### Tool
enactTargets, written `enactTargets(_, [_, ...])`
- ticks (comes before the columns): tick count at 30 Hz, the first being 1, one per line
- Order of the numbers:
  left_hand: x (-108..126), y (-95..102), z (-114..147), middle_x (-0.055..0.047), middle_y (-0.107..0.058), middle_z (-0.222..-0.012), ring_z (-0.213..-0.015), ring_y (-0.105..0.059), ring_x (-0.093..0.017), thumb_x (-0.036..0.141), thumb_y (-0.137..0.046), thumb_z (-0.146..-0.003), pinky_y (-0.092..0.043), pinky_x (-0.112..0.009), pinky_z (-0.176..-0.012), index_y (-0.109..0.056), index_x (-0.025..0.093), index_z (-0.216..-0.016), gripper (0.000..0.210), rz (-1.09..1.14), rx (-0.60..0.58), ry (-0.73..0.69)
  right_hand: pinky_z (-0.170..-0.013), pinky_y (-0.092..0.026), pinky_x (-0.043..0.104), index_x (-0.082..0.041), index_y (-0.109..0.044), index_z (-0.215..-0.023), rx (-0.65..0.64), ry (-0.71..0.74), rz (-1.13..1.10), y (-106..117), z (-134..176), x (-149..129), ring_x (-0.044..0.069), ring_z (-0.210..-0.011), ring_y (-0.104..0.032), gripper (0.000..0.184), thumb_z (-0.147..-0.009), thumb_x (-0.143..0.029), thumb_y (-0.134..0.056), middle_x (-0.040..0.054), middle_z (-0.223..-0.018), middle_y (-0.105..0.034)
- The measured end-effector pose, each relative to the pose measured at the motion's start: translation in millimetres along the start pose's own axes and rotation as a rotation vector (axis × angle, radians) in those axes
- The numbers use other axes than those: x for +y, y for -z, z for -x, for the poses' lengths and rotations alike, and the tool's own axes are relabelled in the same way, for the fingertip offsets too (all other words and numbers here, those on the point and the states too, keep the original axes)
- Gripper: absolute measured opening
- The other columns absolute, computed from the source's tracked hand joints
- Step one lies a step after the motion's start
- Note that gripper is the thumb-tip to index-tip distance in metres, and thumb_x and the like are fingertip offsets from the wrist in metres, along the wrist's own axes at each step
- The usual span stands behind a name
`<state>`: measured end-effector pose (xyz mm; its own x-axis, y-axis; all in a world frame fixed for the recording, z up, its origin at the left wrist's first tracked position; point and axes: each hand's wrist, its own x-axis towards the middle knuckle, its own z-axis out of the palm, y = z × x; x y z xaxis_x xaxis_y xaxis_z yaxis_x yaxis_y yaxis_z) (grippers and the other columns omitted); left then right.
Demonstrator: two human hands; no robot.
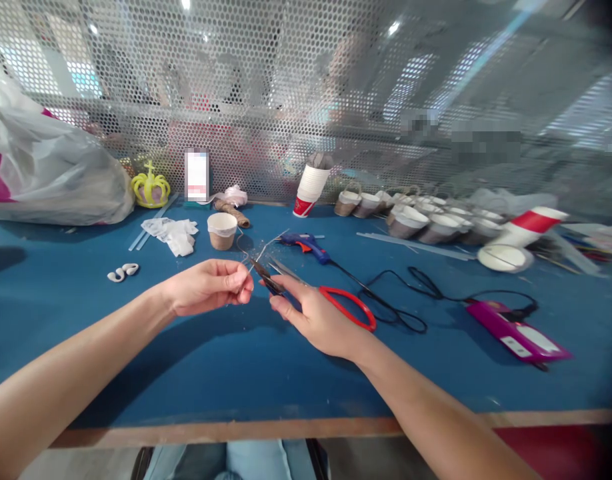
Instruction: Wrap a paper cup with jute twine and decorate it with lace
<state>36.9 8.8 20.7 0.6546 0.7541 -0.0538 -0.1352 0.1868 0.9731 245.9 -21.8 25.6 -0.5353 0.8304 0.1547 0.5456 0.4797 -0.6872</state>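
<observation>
My left hand [211,287] pinches a thin pale wire [260,255] between thumb and fingers. Closed around a dark pair of pliers [267,277], my right hand [319,317] has their jaws at the wire, right beside my left fingertips. Whether the jaws grip the wire is too small to tell. Partly under my right hand lie scissors with red handles [371,321]. Just beyond my hands stands a paper cup [222,240] wrapped in brown twine. A blue glue gun [306,244] lies behind the pliers.
A twine roll [233,213] and white gloves [175,233] lie near the cup. Stacked cups [313,183] lean at the back; several wrapped cups [409,220] stand to their right. A black cord [391,310] runs to a purple power strip [519,333].
</observation>
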Motion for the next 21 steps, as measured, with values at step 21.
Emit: enactTargets(21, [1,-7.9,1,0.003,-0.048,-0.055,-0.052,-0.04,-0.008,0.045,-0.067,-0.066,-0.031,-0.022,-0.052,-0.049,0.016,-0.06,0.035,-0.325,0.178,0.033,-0.083,-0.048,0.032,-0.019,-0.052,-0.113,0.056,-0.004,0.05,-6,-2,6,0.019,-0.097,-0.061,0.025,-0.092,-0.028,-0.043,0.0067,-0.101,-0.065])
